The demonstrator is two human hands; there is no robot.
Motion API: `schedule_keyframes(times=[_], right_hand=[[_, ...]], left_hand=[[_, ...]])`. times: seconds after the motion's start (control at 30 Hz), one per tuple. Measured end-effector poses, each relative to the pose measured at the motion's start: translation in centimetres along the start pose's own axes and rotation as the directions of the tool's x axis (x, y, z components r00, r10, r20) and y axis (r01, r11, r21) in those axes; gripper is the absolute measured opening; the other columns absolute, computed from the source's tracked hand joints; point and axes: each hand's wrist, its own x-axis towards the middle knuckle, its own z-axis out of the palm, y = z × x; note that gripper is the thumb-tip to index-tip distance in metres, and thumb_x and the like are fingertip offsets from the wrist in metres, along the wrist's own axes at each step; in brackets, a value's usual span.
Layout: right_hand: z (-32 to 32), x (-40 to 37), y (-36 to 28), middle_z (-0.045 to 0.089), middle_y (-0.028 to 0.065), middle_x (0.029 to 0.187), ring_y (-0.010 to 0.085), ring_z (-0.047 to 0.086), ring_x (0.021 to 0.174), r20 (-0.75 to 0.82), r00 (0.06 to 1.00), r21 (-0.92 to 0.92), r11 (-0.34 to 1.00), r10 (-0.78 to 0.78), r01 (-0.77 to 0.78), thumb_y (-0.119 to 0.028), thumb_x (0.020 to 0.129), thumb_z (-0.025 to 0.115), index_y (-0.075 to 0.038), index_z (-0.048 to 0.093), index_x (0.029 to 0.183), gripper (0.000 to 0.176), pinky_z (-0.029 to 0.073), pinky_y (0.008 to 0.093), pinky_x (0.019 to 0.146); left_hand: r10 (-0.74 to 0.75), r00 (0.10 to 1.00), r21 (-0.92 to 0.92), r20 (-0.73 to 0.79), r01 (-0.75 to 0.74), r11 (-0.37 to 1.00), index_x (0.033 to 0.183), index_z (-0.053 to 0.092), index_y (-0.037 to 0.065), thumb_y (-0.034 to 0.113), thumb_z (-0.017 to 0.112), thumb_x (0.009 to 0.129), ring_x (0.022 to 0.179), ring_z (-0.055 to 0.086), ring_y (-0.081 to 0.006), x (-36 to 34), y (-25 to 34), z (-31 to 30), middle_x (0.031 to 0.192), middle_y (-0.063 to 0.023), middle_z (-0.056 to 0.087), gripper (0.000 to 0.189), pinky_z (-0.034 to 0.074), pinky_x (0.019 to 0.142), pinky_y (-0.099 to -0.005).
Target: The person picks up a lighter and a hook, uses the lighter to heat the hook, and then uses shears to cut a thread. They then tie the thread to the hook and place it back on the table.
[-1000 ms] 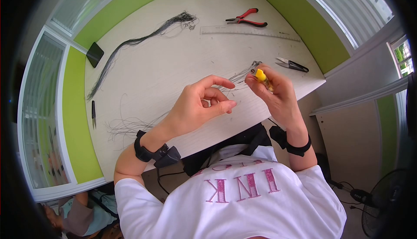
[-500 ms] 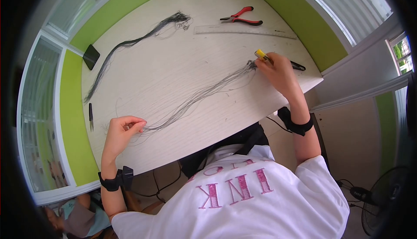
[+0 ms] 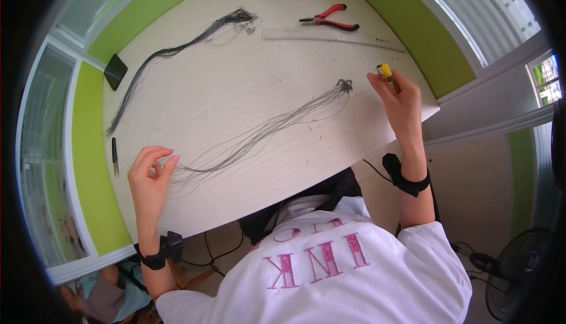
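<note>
A loose bundle of thin dark strands [image 3: 253, 138] stretches diagonally across the pale table, its knotted end [image 3: 344, 85] at the upper right. At the other end, my left hand [image 3: 150, 174] hovers over the spread strands, thumb and fingertips slightly apart. My right hand [image 3: 404, 103] is closed around a yellow-ended tool [image 3: 385, 70] with a shiny metal part; its exact kind I cannot tell, as the fingers cover most of it. This hand is right of the knotted end, with a gap between them.
A second, thicker dark bundle [image 3: 171, 51] lies at the upper left. Toward the back are red-handled pliers [image 3: 331, 19] and a clear ruler [image 3: 330, 36]. Near the left edge are black-handled tweezers [image 3: 115, 158] and a black phone-like slab [image 3: 115, 72]. Green panels [image 3: 413, 35] border the table.
My right hand has moved right, away from the knotted end, still gripping the yellow-ended tool. My left hand has shifted left and its pinch on the strands has loosened.
</note>
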Motion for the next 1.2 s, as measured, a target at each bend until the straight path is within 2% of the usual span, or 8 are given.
schedule_keyframes(times=[0.07,0.17,0.37,0.53,0.7,0.97,1.1,1.2], right_hand=[[0.0,-0.3,0.9,0.029,-0.0006,0.054,0.0085,0.025,0.052,-0.047,0.999,0.050,0.999,-0.016,0.019,-0.021,0.082,0.067,0.004,0.058,0.075,0.028,0.023,0.0249,0.047],[-0.2,-0.9,1.1,0.027,-0.0039,0.056,0.0059,0.023,0.053,-0.109,0.994,0.141,0.990,-0.008,0.023,-0.020,0.083,0.067,0.004,0.058,0.075,0.027,0.019,0.0229,0.047],[-1.0,-1.8,1.8,0.030,-0.0072,0.058,0.0035,0.023,0.054,-0.157,0.988,0.188,0.982,0.007,0.023,-0.016,0.086,0.063,0.004,0.060,0.081,0.021,0.018,0.0206,0.048],[-1.4,-1.8,2.0,0.034,-0.0068,0.058,0.0030,0.023,0.054,-0.213,0.977,0.319,0.946,0.018,0.052,-0.015,0.085,0.064,0.005,0.059,0.079,0.021,0.019,0.0194,0.048],[-2.5,-1.7,2.2,0.035,-0.0065,0.057,0.0027,0.024,0.054,-0.205,0.979,0.197,0.980,0.019,0.022,-0.014,0.085,0.065,0.004,0.057,0.077,0.021,0.019,0.0188,0.048],[-2.9,-1.7,2.6,0.035,-0.0061,0.058,0.0031,0.024,0.054,-0.185,0.983,0.253,0.966,-0.007,0.055,-0.013,0.084,0.065,0.004,0.056,0.077,0.021,0.017,0.0196,0.049],[-2.4,-1.8,2.4,0.035,-0.0061,0.059,0.0028,0.024,0.055,-0.168,0.985,0.184,0.981,-0.036,0.068,-0.012,0.084,0.064,0.004,0.055,0.077,0.020,0.017,0.0198,0.048],[-2.7,-1.9,2.0,0.035,-0.0052,0.059,0.0030,0.024,0.055,-0.148,0.988,0.132,0.989,-0.050,0.070,-0.010,0.084,0.064,0.004,0.051,0.074,0.022,0.018,0.0197,0.048]], left_hand=[[0.075,0.984,0.011,-0.161,-0.074,0.997,0.079,0.063,-0.001,0.003,0.068,0.076,0.053,0.041,-0.0062,0.2,0.0,0.4,0.079,-0.0035,0.060,0.007,0.032,0.045,-0.0195],[0.128,0.975,-0.032,-0.180,-0.135,0.990,0.077,0.061,-0.001,0.002,0.066,0.078,0.054,0.042,-0.0060,0.4,-1.1,1.1,0.079,-0.0033,0.060,0.005,0.032,0.045,-0.0195],[0.110,0.986,-0.184,0.128,-0.085,0.979,0.078,0.060,-0.003,-0.001,0.062,0.080,0.067,0.050,-0.0090,0.4,0.0,2.0,0.080,-0.0045,0.059,0.003,0.039,0.059,-0.0205],[0.136,0.984,-0.163,0.116,-0.116,0.980,0.077,0.060,-0.004,-0.002,0.063,0.077,0.064,0.049,-0.0105,0.4,-0.5,2.2,0.078,-0.0056,0.060,0.003,0.039,0.058,-0.0213],[0.185,0.982,-0.128,0.041,-0.178,0.976,0.077,0.060,-0.004,-0.003,0.064,0.076,0.062,0.050,-0.0108,0.5,-0.3,0.6,0.076,-0.0065,0.061,0.004,0.039,0.056,-0.0217],[-0.001,1.000,0.009,-0.008,0.001,1.000,0.085,0.064,-0.001,0.000,0.061,0.080,0.060,0.054,-0.0060,4.6,4.6,-4.4,0.064,-0.0035,0.058,0.006,0.038,0.052,-0.0197],[0.301,0.950,0.083,0.082,-0.308,0.948,0.087,0.065,0.000,0.007,0.061,0.081,0.060,0.054,-0.0064,11.5,4.6,-1.9,0.069,-0.0026,0.062,0.010,0.038,0.052,-0.0194],[0.362,0.926,0.085,0.109,-0.372,0.925,0.085,0.066,0.001,0.012,0.063,0.080,0.064,0.058,-0.0094,17.4,3.6,2.6,0.073,-0.0046,0.065,0.012,0.043,0.058,-0.0218]])
